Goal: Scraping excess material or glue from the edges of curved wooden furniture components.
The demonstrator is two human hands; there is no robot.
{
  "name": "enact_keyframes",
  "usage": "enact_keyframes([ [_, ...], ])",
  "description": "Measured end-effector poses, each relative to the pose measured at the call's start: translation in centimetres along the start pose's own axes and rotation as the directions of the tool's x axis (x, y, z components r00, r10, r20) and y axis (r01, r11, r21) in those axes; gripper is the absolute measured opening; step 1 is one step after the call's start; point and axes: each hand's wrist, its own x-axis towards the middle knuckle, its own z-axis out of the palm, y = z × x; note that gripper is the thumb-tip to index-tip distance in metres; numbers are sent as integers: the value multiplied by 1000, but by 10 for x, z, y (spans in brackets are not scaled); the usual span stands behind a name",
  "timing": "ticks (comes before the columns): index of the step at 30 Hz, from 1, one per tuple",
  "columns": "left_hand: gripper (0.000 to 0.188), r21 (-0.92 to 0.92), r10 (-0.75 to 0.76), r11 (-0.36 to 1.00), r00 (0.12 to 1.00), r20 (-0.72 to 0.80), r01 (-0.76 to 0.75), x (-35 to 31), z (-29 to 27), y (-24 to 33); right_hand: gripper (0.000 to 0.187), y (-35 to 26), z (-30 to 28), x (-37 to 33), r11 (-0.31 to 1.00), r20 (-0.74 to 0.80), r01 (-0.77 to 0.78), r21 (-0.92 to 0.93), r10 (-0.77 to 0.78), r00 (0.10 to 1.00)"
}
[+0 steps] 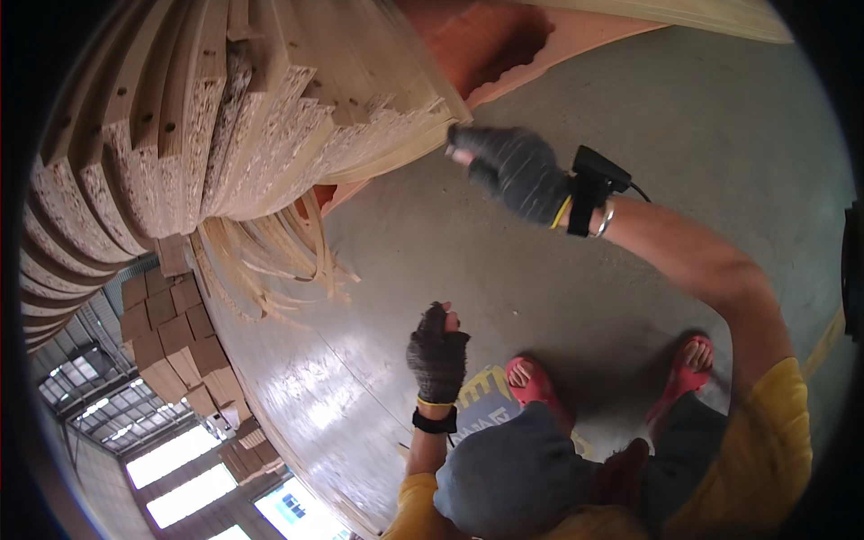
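Boards [207, 135] are standing stacked upper left, right hand [522, 175] hovering by their corner, left hand [437, 355] hanging apart, can't tell if either's pinching; avoiding ragged edges [274, 148] seems wise.

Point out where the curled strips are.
In the head view, the curled strips appear left of centre, just below the stacked boards, and up and left of the gloved left hand.

Gloved right hand [520, 174] beside stacked boards [270, 148]
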Motion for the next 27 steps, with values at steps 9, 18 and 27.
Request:
enact_keyframes([
  [9,21,-267,-202,942,979,34,204,46,-64,-1,36,-9,-5,3,973,24,-162,-167,168,985],
  [18,28,-458,-84,877,986,147,143,118,-56,40,16,1,9,27,972,-72,-174,-160,164,984],
  [27,37,-758,-295,545,928,226,358,167,-25,29,17,-54,37,-12,964,377,-51,-259,150,914],
])
